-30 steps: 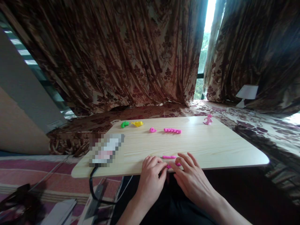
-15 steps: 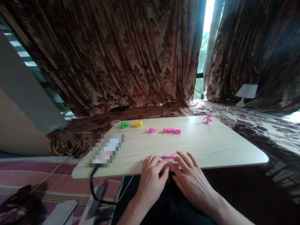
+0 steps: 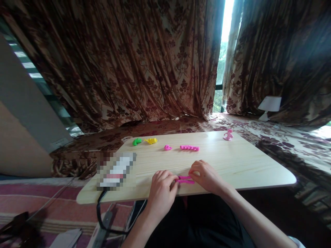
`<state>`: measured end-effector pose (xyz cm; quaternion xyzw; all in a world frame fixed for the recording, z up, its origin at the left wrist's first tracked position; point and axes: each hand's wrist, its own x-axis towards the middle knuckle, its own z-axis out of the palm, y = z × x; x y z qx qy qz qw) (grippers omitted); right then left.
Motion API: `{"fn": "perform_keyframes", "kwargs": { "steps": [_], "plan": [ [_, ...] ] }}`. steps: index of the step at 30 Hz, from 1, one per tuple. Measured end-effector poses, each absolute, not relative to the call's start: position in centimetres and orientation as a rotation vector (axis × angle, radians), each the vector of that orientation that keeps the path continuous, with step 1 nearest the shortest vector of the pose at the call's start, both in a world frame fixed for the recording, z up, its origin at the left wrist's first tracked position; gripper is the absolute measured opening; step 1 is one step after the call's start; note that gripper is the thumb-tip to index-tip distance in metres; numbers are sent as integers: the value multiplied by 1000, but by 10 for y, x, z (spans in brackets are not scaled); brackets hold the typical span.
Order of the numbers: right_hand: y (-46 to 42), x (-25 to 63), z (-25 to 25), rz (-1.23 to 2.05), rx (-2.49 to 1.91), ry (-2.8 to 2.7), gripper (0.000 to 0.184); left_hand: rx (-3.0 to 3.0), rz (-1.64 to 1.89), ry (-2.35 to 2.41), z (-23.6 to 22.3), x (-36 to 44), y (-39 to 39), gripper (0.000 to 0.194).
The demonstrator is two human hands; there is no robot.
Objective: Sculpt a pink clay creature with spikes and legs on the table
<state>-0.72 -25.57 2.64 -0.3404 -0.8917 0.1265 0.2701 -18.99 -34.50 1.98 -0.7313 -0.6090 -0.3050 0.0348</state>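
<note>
Two thin pink modelling clay strips (image 3: 186,181) lie side by side near the front edge of the table, running left to right. At their left ends, my left hand (image 3: 163,186) is closed, with thumb and fingertips pinching the clay. My right hand (image 3: 204,174) pinches the right end of the farther strip, palm down. Fingers cover both ends of that farther strip. Beyond my hands lie a thicker pink clay roll (image 3: 189,148) with small bumps along it and a small pink clay lump (image 3: 167,147).
A green clay piece (image 3: 137,141) and a yellow clay piece (image 3: 151,141) lie at the back left of the table (image 3: 232,168). At the back right stands a pink figure (image 3: 228,134). A blurred-out device (image 3: 116,172) with a black cable lies on the left; a white lamp (image 3: 269,104) stands beyond.
My right hand has gone from spread fingers near the front edge to a pinch on the farther strip. My left hand stays at the left ends. The view has tilted slightly.
</note>
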Motion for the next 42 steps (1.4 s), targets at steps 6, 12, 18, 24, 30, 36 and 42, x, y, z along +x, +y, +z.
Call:
{"fn": "perform_keyframes", "kwargs": {
  "steps": [6,12,18,24,30,36,42],
  "plan": [
    [-259,-2,25,368,-862,-2423,13,-2158,-1063,-1826,29,-216,-346,11],
    [-263,0,22,366,-811,-2410,14,-1952,-1088,-1858,20,-264,-331,14],
    [-274,17,23,341,-802,-2398,14,-1878,-984,-1901,8,-246,-334,22],
    [-276,17,20,301,-812,-2404,16,-2008,-892,-1847,18,-191,-338,20],
    [-276,14,20,259,-808,-2430,17,-2010,-890,-1867,16,-198,-325,13],
    [-281,16,21,243,-824,-2445,18,-2085,-892,-1818,19,-189,-314,15],
    [-281,16,19,238,-832,-2443,16,-2145,-865,-1793,23,-189,-304,12]
  ]
}}
